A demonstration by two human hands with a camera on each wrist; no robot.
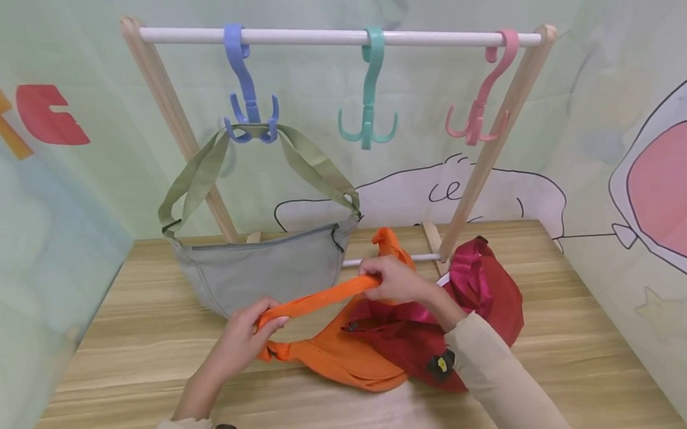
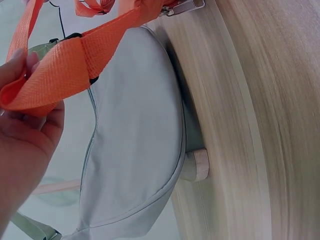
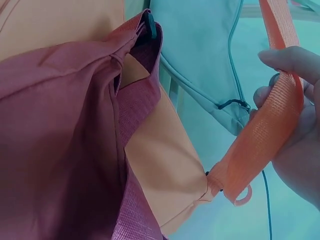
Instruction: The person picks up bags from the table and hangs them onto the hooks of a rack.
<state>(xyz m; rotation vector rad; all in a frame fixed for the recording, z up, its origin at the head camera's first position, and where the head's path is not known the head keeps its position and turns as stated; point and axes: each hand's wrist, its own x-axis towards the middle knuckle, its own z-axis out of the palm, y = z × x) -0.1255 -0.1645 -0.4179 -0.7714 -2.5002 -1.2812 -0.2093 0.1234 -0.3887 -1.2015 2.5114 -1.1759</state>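
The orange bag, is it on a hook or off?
Off: the orange bag rests on the table, its strap held by the left hand and right hand, below all three hooks.

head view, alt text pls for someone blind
A person's left hand and right hand hold the strap of an orange bag partly under a red bag. Behind them, a gray bag hangs from a blue hook on a rack, beside a green hook and a pink hook.
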